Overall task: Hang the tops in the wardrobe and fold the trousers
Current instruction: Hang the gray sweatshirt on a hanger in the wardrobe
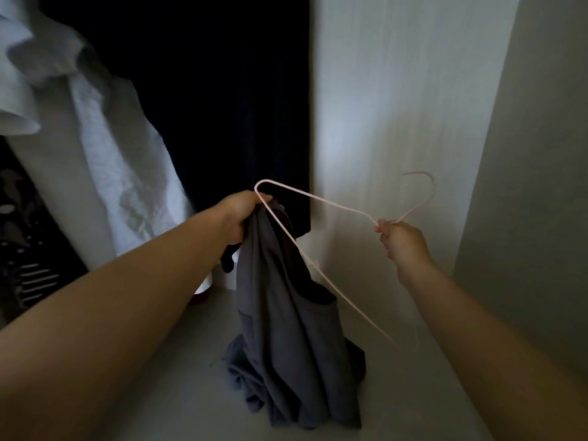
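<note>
One grey top (286, 329) hangs inside the wardrobe from your left hand (241, 214), which clenches its neckline and the pink hanger's (318, 198) shoulder end; the hem pools on the wardrobe floor (397, 393). Your right hand (404, 243) pinches the hanger's neck. Risk: a loosened left grip drops the top; the wire may snag the neckline.

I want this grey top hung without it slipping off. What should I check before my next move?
1. Right hand grips hanger neck: ok.
2. Left hand holds grey top at hanger's end: ok.
3. Top spread over both hanger shoulders: not ok, bunched at one end.
4. Hook free of cloth: ok.
5. Wardrobe rail within reach: cannot tell, out of view.
</note>
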Demonstrator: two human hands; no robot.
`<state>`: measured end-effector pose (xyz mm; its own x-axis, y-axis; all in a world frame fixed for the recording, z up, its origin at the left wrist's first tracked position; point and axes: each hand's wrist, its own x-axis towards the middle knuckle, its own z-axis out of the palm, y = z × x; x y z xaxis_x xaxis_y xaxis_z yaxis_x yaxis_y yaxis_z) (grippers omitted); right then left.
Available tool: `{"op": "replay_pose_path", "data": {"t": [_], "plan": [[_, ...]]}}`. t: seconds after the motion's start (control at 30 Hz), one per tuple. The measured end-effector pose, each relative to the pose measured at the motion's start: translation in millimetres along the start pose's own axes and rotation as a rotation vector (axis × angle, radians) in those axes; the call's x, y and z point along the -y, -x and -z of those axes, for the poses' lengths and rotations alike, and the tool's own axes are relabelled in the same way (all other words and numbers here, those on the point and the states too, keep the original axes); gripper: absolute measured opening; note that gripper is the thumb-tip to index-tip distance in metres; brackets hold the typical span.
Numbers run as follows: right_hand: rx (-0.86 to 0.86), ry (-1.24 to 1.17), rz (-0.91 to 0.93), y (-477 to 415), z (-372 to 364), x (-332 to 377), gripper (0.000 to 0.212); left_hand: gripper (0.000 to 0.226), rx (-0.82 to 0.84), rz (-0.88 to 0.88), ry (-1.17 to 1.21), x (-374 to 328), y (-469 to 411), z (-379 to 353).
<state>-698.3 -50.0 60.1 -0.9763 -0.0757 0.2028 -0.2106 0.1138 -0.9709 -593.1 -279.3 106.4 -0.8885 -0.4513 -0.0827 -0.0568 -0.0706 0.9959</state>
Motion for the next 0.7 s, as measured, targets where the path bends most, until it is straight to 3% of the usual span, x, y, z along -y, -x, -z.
{"op": "replay_pose_path", "data": {"t": [0.1,0.3,0.5,0.7], "plan": [[-0.037,0.042,0.007,0,-6,-8,0.013,0.029,-0.011,-0.019,0.083,-4,5,4],[-0.004,0.051,0.054,7,-13,-36,0.015,0.032,-0.099,-0.111,0.005,-4,8,10],[-0.034,0.154,0.186,3,-12,-27,0.019,0.026,-0.293,-0.263,-0.217,5,9,13],[0.047,0.071,0.181,1,-17,-22,0.015,0.028,-0.219,-0.412,-0.521,6,11,12]]}}
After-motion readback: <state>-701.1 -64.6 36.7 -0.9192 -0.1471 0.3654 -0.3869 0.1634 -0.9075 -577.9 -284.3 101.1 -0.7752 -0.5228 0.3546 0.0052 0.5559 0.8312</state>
